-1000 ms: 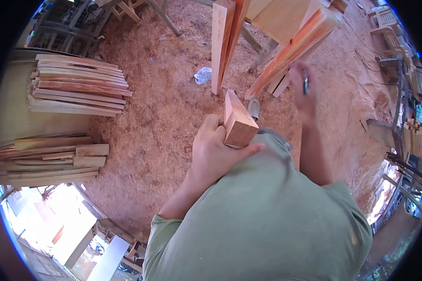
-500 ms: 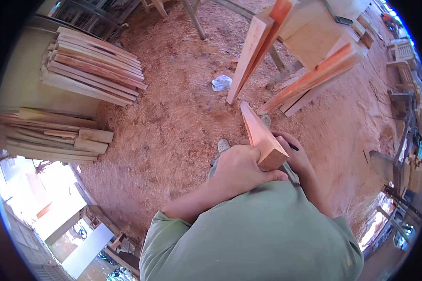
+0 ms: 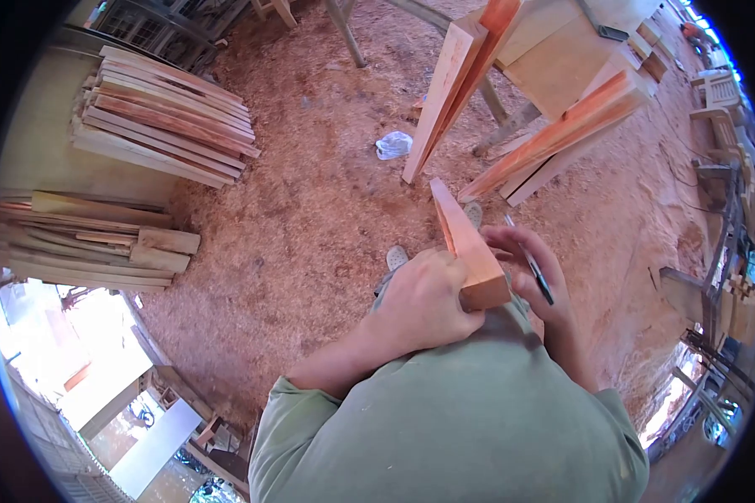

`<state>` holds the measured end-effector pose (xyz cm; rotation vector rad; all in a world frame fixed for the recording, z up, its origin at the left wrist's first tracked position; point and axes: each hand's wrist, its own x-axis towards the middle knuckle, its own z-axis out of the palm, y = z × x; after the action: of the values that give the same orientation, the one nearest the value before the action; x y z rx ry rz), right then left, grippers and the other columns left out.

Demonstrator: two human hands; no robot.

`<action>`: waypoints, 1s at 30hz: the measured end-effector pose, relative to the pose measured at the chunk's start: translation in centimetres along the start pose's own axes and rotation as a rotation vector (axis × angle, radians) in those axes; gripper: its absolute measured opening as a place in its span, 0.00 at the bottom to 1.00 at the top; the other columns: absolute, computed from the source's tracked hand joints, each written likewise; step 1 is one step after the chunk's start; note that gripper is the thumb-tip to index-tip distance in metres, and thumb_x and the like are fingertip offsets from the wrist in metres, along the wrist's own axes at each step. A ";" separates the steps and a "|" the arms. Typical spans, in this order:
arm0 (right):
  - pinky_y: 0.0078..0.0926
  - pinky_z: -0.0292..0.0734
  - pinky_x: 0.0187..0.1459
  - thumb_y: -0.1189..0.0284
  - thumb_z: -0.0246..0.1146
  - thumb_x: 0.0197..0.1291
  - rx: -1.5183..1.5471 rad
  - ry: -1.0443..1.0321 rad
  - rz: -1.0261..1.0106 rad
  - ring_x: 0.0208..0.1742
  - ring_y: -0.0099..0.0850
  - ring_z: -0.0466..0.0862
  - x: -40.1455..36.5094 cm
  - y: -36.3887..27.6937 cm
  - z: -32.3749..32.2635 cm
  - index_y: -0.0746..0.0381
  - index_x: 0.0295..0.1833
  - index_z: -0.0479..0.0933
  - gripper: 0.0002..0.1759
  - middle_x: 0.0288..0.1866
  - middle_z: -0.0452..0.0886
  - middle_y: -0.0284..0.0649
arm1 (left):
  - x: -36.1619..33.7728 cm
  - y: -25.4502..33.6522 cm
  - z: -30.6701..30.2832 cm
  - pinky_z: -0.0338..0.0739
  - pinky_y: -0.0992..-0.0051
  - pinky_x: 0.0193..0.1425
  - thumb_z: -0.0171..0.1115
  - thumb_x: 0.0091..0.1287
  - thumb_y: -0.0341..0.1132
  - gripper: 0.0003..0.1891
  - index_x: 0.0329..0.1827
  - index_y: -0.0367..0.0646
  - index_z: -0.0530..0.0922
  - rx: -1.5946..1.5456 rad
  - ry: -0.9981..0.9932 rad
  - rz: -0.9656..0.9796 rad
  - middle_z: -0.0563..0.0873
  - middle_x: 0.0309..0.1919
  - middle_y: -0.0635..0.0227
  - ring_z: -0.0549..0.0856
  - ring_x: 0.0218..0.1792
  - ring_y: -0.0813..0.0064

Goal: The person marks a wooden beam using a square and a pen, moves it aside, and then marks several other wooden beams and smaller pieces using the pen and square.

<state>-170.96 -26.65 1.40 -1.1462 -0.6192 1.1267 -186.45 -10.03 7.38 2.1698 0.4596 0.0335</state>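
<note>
A squared wooden post (image 3: 476, 251) stands on end in front of my body, its far end down by my shoes. My left hand (image 3: 424, 298) is wrapped round its near end from the left side. Beside the post's right face is my right hand (image 3: 538, 260), its fingers curled round a dark pen (image 3: 539, 277) with a pale tip pointing away from me. The fingertips of that hand lie right at the post's edge.
Several reddish planks (image 3: 554, 138) lean on a bench (image 3: 545, 80) ahead on the right. Stacked boards (image 3: 172, 117) lie at the left, above a second pile of timber (image 3: 92, 243). A crumpled plastic bag (image 3: 393, 146) rests on the shavings-covered floor (image 3: 302, 218).
My right hand has shifted right, away from the post's end, and the pen now shows along its length. My left thumb has drawn in, and the post has turned slightly.
</note>
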 end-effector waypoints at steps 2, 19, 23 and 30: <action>0.44 0.68 0.71 0.54 0.76 0.58 -0.004 -0.020 0.029 0.74 0.40 0.70 -0.4 -0.8 0.2 0.67 0.74 0.63 0.47 0.75 0.68 0.50 | 0.2 -0.4 -0.4 0.80 0.57 0.48 0.75 0.48 0.39 0.18 0.37 0.35 0.84 -0.013 -0.057 0.052 0.85 0.34 0.53 0.85 0.41 0.50; 0.40 0.67 0.73 0.53 0.76 0.58 -0.024 0.016 0.070 0.74 0.39 0.70 -1.5 -1.3 -0.4 0.67 0.67 0.66 0.42 0.76 0.65 0.56 | -0.1 -0.4 1.0 0.76 0.56 0.58 0.69 0.63 0.40 0.17 0.50 0.37 0.84 0.037 -0.090 0.161 0.80 0.49 0.54 0.81 0.52 0.51; 0.40 0.67 0.73 0.52 0.76 0.58 -0.033 0.013 0.056 0.74 0.39 0.70 -1.5 -0.7 -0.7 0.67 0.68 0.66 0.43 0.76 0.65 0.56 | -0.1 -0.3 1.1 0.76 0.56 0.58 0.69 0.64 0.40 0.18 0.53 0.40 0.84 0.038 -0.095 0.155 0.80 0.49 0.54 0.81 0.51 0.51; 0.42 0.65 0.74 0.51 0.77 0.55 -0.037 -0.004 0.056 0.75 0.40 0.69 -2.6 -0.4 -1.5 0.67 0.69 0.65 0.46 0.76 0.66 0.55 | -0.4 -0.5 1.9 0.76 0.56 0.59 0.70 0.62 0.42 0.22 0.55 0.37 0.83 -0.024 -0.157 0.104 0.81 0.50 0.52 0.81 0.54 0.50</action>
<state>-170.45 -29.61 1.60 -1.1995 -0.6168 1.1695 -186.60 -11.36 5.92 2.1519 0.2550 -0.0731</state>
